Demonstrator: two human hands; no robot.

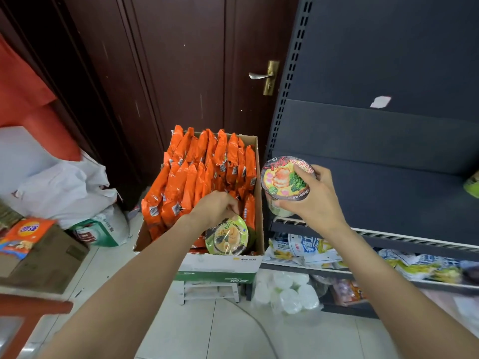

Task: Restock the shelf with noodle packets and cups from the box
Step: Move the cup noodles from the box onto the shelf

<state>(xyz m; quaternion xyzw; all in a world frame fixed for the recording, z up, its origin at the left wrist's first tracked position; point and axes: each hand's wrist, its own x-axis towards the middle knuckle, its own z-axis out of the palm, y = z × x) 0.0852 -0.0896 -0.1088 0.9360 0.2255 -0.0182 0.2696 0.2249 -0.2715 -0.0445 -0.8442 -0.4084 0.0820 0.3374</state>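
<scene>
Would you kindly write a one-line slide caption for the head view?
Right hand holds a red-lidded noodle cup by the shelf; left hand grips a green-lidded cup in the box.

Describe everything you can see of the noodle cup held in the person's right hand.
The cup is round, with a dark rim and a glossy printed lid picturing noodles, a pink slice and greens, plus red lettering. Its pale side wall shows below the lid. It is tilted, lid facing the camera. The right hand grips it from the right, thumb across the lid's edge, fingers under the rim. It hangs in the air between the box and the dark shelf, touching neither.
</scene>
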